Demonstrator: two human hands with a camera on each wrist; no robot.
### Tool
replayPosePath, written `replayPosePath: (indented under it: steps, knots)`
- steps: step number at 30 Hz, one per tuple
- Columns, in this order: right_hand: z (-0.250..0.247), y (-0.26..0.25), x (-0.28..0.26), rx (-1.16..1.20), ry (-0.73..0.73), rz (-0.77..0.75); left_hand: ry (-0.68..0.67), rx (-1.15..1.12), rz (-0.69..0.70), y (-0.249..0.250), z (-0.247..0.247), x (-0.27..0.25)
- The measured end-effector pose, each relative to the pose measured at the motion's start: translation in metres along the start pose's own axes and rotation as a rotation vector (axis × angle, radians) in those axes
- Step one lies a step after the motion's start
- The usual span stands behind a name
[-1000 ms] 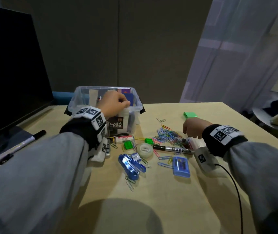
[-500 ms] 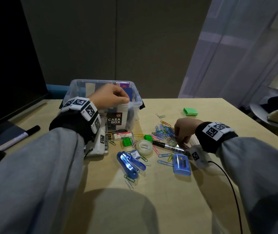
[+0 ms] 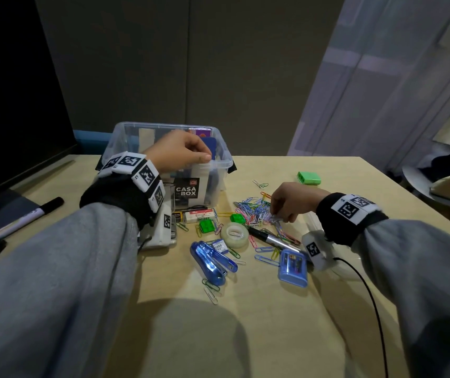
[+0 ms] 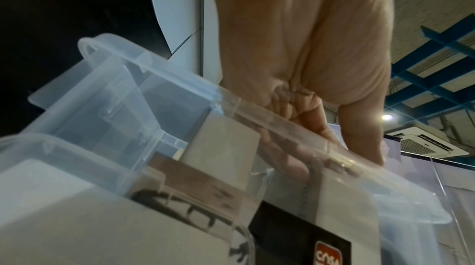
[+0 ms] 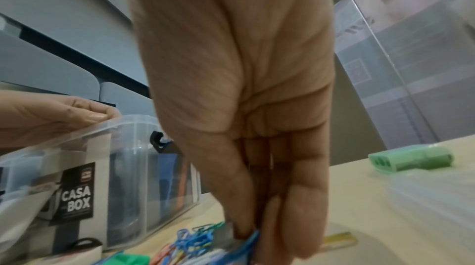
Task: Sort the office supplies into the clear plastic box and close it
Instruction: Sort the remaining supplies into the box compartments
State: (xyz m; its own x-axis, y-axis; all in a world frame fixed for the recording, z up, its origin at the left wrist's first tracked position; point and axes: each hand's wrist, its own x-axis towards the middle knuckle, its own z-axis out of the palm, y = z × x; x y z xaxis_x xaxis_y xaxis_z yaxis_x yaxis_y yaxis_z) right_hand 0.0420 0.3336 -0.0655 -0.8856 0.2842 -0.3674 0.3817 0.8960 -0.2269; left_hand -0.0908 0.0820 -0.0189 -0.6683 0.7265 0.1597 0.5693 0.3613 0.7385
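Note:
The clear plastic box (image 3: 219,170) stands open at the back of the table with cards and packs upright inside. My left hand (image 3: 204,157) grips its front rim (image 4: 180,86), fingers curled inside and thumb on the outside (image 5: 97,116). To the right lies a pile of coloured paper clips (image 3: 253,211). My right hand (image 3: 278,217) reaches down into the pile, its bunched fingertips (image 5: 257,235) pinching some clips (image 5: 195,239).
In front of the box lie a tape roll (image 3: 234,234), black marker (image 3: 270,237), blue stapler (image 3: 211,261), blue case (image 3: 292,267), green sharpeners (image 3: 206,225) and an eraser (image 3: 199,215). A green block (image 3: 309,178) sits far right. Markers (image 3: 19,221) and a monitor (image 3: 13,105) are at left.
My right hand has moved left and down from beside the pile into the paper clips and closed its fingers on them. The left hand has stayed on the box rim.

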Motion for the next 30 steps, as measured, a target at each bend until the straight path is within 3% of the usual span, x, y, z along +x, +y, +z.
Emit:
replayPosePath:
  steps: [6, 13, 20, 27, 30]
  knots:
    - [-0.002, 0.002, 0.002, 0.008, 0.002, 0.014, -0.001, -0.024, -0.006, 0.0, 0.001, 0.0]
    - [0.004, -0.011, 0.008, -0.301, 0.165, -0.118, 0.004, -0.039, -0.003, 0.001, 0.001, 0.0]
    - [0.006, -0.025, 0.027, -0.481, 0.116, -0.063, 0.013, -0.023, -0.001, -0.001, 0.0, 0.0]
    - [0.006, -0.023, 0.026, -0.456, 0.047, -0.051, 0.009, -0.021, 0.0, 0.0, 0.001, 0.0]
    - [0.002, -0.016, 0.023, -0.323, 0.007, -0.023, 0.014, -0.022, -0.001, 0.0, 0.0, -0.001]
